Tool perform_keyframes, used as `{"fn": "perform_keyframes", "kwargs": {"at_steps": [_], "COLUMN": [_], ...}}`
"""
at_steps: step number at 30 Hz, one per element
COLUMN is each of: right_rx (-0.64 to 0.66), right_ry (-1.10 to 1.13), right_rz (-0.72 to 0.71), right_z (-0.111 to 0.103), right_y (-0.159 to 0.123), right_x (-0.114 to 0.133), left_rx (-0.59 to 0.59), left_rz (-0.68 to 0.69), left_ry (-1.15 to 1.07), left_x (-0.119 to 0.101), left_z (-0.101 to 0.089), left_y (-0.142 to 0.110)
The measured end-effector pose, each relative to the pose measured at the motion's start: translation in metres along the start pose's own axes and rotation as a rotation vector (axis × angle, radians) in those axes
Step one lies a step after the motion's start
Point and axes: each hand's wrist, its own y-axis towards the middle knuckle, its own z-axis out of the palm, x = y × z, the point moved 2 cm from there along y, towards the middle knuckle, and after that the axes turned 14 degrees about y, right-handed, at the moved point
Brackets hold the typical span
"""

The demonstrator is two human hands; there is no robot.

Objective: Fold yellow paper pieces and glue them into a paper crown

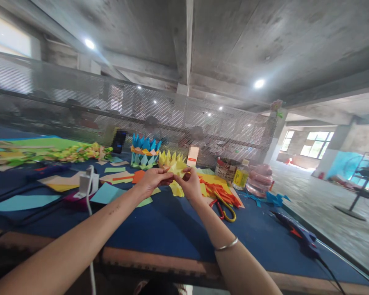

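Observation:
Both of my hands meet over the middle of the blue-topped table (172, 233). My left hand (152, 181) is closed, its thumb and fingertips pinching a small piece of yellow paper (177, 167). Closed on the same piece from the other side is my right hand (190, 185), with a bracelet on that wrist. My fingers cover part of the paper, so its exact folds are unclear. Just beneath lie folded yellow paper pieces (176, 189). Behind my hands stands a spiky yellow paper ring (167, 157), beside a taller blue, orange and green one (144, 153).
Scissors (229, 211) and orange strips (223, 192) lie right of my hands. Farther right are a yellow-labelled bottle (241, 175), a pink container (258, 180) and a glue gun (298, 233). A power strip with a charger (87, 184) sits left. A perforated screen (203, 110) stands behind.

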Motion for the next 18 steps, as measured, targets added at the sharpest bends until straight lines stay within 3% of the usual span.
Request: {"fn": "perform_keyframes", "kwargs": {"at_steps": [9,14,18], "right_rx": [0.006,0.065,-0.007], "right_ry": [0.007,0.008,0.06], "right_rz": [-0.01,-0.026,-0.035], "right_z": [0.0011,0.0001,-0.0039], "right_y": [0.0012,0.0008,0.0031], "right_x": [0.0043,0.0063,0.0046], "left_rx": [0.038,-0.051,-0.063], "left_rz": [-0.003,0.018,0.014], "left_ry": [0.01,0.034,0.053], "left_x": [0.0029,0.0025,-0.0031], "left_z": [-0.0012,-0.0028,-0.0011], "left_y": [0.0018,0.0027,-0.0012]}}
